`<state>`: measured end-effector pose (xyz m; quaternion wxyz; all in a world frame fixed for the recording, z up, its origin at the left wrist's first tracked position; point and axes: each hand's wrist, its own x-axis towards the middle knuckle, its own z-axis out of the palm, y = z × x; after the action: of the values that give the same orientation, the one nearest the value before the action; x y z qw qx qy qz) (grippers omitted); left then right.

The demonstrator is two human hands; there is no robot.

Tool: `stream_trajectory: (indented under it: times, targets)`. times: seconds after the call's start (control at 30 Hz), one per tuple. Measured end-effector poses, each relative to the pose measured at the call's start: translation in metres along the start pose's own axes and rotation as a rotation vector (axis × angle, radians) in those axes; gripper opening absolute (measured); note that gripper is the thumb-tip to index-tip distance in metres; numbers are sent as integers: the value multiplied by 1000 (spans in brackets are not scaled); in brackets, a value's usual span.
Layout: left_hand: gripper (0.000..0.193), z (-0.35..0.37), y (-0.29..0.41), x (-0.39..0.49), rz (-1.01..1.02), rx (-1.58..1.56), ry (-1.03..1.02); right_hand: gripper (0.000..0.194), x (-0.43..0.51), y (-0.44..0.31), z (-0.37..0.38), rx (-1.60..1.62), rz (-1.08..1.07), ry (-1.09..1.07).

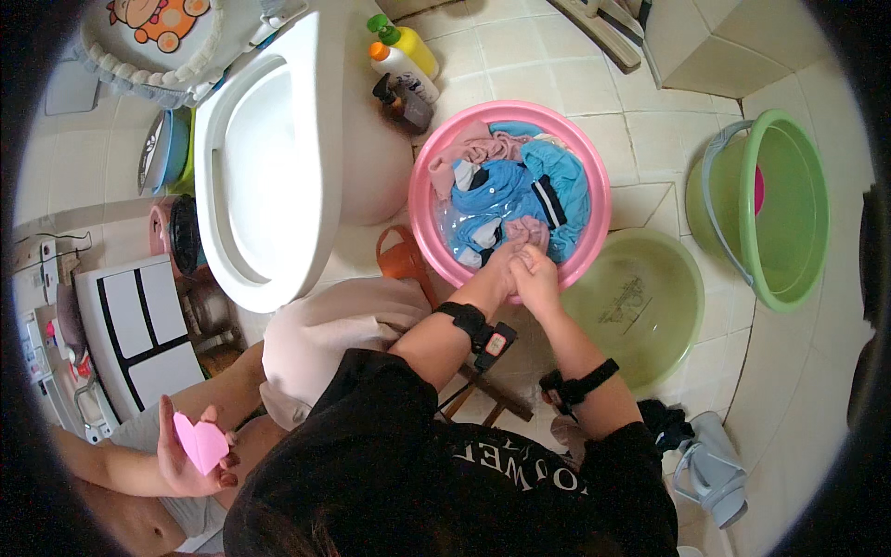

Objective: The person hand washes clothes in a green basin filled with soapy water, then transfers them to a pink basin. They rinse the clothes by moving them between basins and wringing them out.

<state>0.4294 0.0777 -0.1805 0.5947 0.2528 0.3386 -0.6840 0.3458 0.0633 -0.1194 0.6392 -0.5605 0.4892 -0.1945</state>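
Blue and pink wet clothes lie in water in a round pink plastic basin on the tiled floor. At the basin's near rim my left hand and my right hand are pressed together, closed around part of a pink cloth. How the cloth is shared between the fingers is partly hidden. Both forearms wear black straps with small devices.
A toilet, pump bottles and an orange slipper are left of the basin. A green basin and green bucket stand right. At lower left, another person's hand holds a pink heart-shaped object.
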Motion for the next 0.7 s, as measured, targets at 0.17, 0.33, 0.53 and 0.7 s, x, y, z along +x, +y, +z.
stream_trajectory:
  times: [0.17, 0.33, 0.53, 0.7]
  targets:
    - [19, 2, -16, -11, 267, 413, 261, 34, 16, 2, -7, -208, 134, 184]
    - [25, -3, -6, -3, 301, 458, 308, 37, 29, 2, -13, -213, 184, 42]
    - [19, -7, 17, 6, 226, 518, -563, 35, 16, 20, -15, -67, 159, 74]
    - [31, -15, 8, -6, 280, 836, 173, 40, 6, 34, 2, -113, 65, 103]
